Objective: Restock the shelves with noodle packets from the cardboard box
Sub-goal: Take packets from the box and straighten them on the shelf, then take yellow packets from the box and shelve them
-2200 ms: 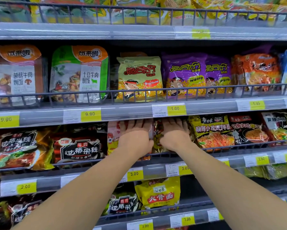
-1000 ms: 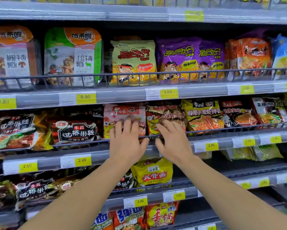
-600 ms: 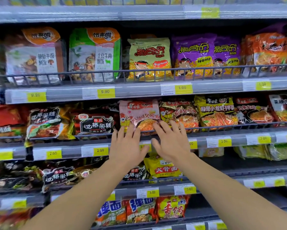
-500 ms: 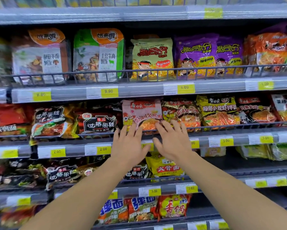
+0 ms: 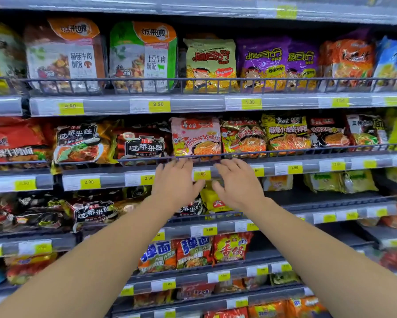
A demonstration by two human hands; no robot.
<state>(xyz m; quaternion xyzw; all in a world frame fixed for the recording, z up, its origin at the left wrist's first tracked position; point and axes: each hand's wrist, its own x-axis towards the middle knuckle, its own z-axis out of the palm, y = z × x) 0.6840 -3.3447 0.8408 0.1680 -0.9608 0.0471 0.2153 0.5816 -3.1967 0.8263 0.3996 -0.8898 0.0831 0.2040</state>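
Presently both hands are held empty in front of the middle shelf's wire rail [image 5: 284, 151]. Left to right: the left hand [image 5: 174, 183] is spread flat, fingers loosely apart, just below the pink noodle packet [image 5: 196, 137]; the right hand [image 5: 237, 183] is likewise spread and unladen, just below the red-gold packet [image 5: 243, 138]. Both packets are seen upright behind the rail, side by side. Neither is gripped. The step is judged to be the close of a placement, with faces squared up. The cardboard box is not in view; a turn toward it is judged necessary for the next packet.
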